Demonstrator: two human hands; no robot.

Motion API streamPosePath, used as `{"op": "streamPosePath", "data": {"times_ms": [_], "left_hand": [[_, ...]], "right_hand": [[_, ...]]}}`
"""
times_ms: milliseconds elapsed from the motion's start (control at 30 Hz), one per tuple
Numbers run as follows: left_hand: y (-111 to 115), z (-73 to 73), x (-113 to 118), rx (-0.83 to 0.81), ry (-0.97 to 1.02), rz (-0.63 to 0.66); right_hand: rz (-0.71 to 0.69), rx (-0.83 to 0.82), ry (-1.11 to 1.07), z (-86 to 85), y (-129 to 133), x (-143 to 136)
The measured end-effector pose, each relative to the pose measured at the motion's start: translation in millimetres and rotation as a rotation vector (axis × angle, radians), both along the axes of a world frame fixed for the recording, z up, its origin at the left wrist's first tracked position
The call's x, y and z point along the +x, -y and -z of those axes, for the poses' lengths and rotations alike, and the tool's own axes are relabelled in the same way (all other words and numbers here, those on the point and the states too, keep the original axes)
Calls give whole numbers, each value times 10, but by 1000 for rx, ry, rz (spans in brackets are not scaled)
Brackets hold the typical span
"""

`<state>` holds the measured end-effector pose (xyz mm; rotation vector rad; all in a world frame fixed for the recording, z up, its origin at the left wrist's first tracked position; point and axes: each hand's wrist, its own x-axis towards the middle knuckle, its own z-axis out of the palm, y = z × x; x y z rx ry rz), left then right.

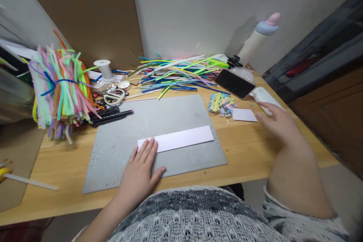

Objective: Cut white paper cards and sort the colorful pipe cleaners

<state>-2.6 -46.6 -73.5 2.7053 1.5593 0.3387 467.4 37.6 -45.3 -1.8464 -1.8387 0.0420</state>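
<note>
My left hand lies flat with its fingers stretched out, the fingertips on the left end of a white paper strip. The strip lies slightly slanted on a grey cutting mat. Over the right side of the table is my right hand, a little blurred, with thumb and forefinger apart and nothing visible between them. Just left of its fingertips lies a small white card. Behind that hand a white object, whose kind I cannot make out, rests on the table.
A bundle of pipe cleaners stands at left; loose ones lie along the wall. Scissors, black markers and a white spool sit beyond the mat. A phone leans behind small coloured scraps. A yellow-handled tool lies far left.
</note>
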Motion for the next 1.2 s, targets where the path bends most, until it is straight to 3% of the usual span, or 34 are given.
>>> {"op": "streamPosePath", "data": {"times_ms": [100, 167, 267, 400, 533, 633, 800, 867, 1000, 1100, 1200], "left_hand": [[6, -11, 9, -30, 23, -37], [13, -23, 20, -67, 20, -79], [21, -39, 34, -107, 7, -136], [18, -39, 34, -103, 23, -156], [13, -14, 27, -74, 57, -149], [29, -10, 38, -51, 85, -152], [114, -194, 108, -7, 381, -143], [151, -319, 157, -55, 603, -94], [194, -470, 261, -308, 1110, -42], [219, -474, 291, -431, 1316, -46], [239, -463, 273, -387, 1353, 18]], "right_hand": [[-130, -114, 12, 273, -10, 277], [-158, -180, -39, 337, 9, 286], [-128, -255, -86, 252, 116, 225], [-40, -385, -277, -8, 354, 86], [-187, -491, -655, -224, 576, -357], [-375, -565, -1168, -276, 674, -909], [-543, -996, -1739, -266, 694, -1823], [-587, -1149, -1859, -244, 696, -2082], [-620, -1386, -1949, -140, 757, -2405], [-635, -1417, -1956, -47, 826, -2523], [-675, -1348, -1999, 13, 868, -2578]]}}
